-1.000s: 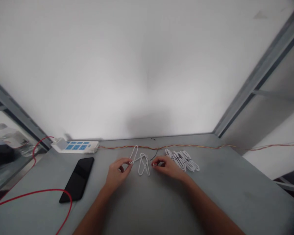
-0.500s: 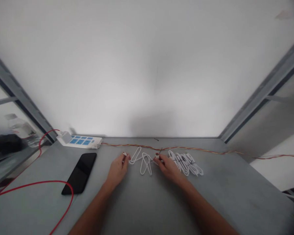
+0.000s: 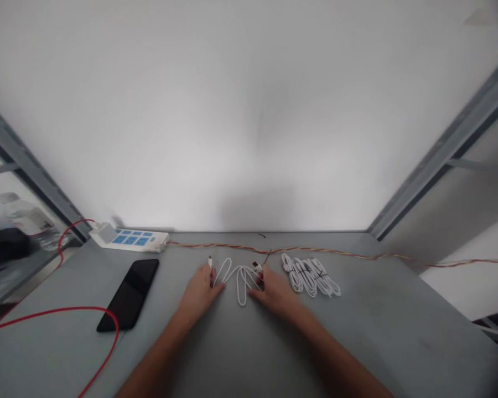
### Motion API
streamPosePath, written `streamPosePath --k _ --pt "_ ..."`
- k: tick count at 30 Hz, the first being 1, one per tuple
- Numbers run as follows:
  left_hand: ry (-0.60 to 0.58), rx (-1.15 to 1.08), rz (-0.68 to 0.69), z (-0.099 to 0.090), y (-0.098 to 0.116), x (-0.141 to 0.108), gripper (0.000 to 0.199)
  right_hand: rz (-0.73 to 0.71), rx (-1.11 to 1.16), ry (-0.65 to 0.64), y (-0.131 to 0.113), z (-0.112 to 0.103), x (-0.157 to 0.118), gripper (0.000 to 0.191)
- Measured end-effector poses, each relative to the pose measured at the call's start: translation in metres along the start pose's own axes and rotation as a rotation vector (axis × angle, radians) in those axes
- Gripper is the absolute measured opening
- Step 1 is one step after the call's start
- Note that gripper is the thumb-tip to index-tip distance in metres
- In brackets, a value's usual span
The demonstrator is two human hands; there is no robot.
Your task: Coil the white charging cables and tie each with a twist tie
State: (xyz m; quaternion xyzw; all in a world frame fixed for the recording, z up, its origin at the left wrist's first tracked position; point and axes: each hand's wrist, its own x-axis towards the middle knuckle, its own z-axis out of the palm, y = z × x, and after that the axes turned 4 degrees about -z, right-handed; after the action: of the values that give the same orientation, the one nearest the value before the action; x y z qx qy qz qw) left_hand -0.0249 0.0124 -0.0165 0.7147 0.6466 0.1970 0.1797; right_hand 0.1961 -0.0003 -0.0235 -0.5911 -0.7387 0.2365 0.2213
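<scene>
A loose white cable (image 3: 240,281) lies looped on the grey table (image 3: 369,309) between my hands. My left hand (image 3: 198,290) pinches a small white plug (image 3: 209,263) at one end of it, the plug pointing up and away from me. My right hand (image 3: 274,293) grips a white connector with a red mark (image 3: 256,267), which appears to be the other end of the same cable. Both hands sit low, close to the tabletop. To the right of my right hand lie several bundled white cables (image 3: 309,276), each tied with a dark twist, untouched.
A black smartphone (image 3: 128,294) lies left of my left hand. A white power strip with blue switches (image 3: 128,240) stands at the back edge. A twisted orange-and-brown wire (image 3: 315,252) runs along the back, and a red cable (image 3: 53,315) curves around the phone.
My hands have dropped lower and turned the two cable ends upright. The loops between them have spread out. The head view has shifted slightly.
</scene>
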Motion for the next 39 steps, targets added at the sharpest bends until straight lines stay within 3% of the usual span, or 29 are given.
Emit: streamPosePath --k 5,11,15,19,22,29,34,39 --pt "-0.067 -0.129 -0.068 -0.006 -0.001 -0.001 0.017 0.009 0.009 0.070 0.001 -0.001 0.003 0.022" --pt "-0.072 -0.163 -0.059 -0.005 0.000 -0.001 0.013 0.027 0.233 0.138 0.003 0.002 0.005 0.022" --pt "-0.081 -0.162 -0.005 -0.007 0.002 -0.003 0.022 0.052 0.309 0.102 0.003 -0.001 0.006 0.021" --pt "-0.110 -0.062 0.107 -0.012 0.005 -0.004 0.012 0.045 0.308 0.099 0.001 -0.005 0.005 0.017" --pt "-0.086 -0.092 0.089 -0.011 0.005 -0.004 0.015 0.068 0.305 0.117 0.002 -0.004 0.004 0.015" --pt "-0.145 -0.433 -0.009 -0.005 0.007 -0.005 0.015 0.102 0.519 0.081 0.005 0.007 0.005 0.020" --pt "-0.248 -0.715 -0.145 0.001 0.018 -0.006 0.029 0.166 0.757 0.037 -0.005 0.009 0.006 0.026" --pt "-0.292 -0.914 -0.150 0.012 0.020 -0.004 0.041 0.192 0.944 -0.002 -0.007 0.012 0.007 0.040"
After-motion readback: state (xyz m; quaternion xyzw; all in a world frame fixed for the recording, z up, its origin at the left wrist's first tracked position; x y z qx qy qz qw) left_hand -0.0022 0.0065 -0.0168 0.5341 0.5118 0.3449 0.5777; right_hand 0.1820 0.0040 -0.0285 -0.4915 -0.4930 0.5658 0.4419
